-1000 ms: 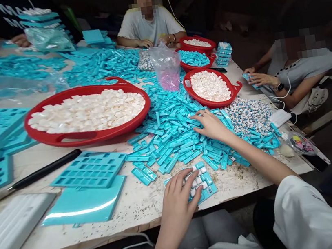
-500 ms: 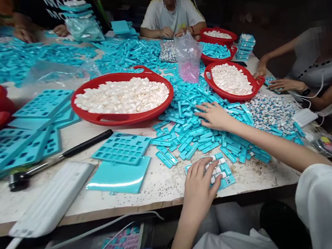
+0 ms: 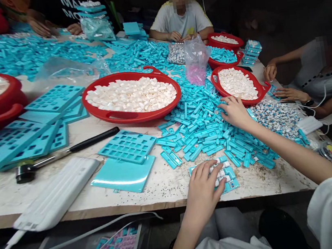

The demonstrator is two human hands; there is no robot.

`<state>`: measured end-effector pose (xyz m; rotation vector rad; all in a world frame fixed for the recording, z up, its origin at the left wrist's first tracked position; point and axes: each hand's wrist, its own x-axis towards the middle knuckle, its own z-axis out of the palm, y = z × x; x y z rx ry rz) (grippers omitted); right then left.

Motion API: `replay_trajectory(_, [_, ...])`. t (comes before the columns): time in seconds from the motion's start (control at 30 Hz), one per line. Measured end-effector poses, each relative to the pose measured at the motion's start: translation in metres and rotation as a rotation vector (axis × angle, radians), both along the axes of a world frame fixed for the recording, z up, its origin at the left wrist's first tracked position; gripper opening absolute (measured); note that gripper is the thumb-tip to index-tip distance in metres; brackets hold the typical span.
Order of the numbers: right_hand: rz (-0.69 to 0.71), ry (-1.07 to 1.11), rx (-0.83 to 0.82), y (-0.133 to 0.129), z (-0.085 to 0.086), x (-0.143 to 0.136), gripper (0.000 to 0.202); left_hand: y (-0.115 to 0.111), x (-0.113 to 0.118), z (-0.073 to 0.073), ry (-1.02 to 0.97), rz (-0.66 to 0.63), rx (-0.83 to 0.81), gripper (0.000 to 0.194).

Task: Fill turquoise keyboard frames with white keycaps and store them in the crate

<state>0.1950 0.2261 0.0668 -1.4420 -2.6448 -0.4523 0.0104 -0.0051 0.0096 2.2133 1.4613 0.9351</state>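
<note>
My left hand lies across a small blue tray at the table's near edge, its fingers apart over the tray's white square caps. Part of the tray is hidden under that hand. Farther out, my right hand hovers at or touches a heap of small blue plastic strips, fingers stretched and slightly bent, with a ring on one. No piece shows in it. Just beyond it stands a red basket of white pieces.
A larger red basket of white caps stands mid-table. To the left lie blue grid trays, a black-handled hammer-like tool and a white power strip. White-and-blue small parts are heaped at right. Other people work around the table.
My right hand has moved right across the blue strips, closer to the smaller red basket. My left hand stays on the tray. The whole view has shifted slightly.
</note>
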Motion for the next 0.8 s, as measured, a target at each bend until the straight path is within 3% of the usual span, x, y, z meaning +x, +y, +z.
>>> replay_trajectory(0.13, [0.063,0.091,-0.03,0.003,0.001,-0.006,0.03,0.0,0.0,0.001,0.003,-0.004,-0.009,0.031])
replay_trajectory(0.3, [0.032,0.051,-0.07,0.007,0.003,-0.008,0.031,0.0,0.0,0.002,0.007,-0.002,-0.008,0.031])
replay_trajectory(0.8, [-0.044,0.047,-0.05,0.001,0.006,0.03,0.026,0.001,0.0,0.003,0.0,-0.001,-0.011,0.029])
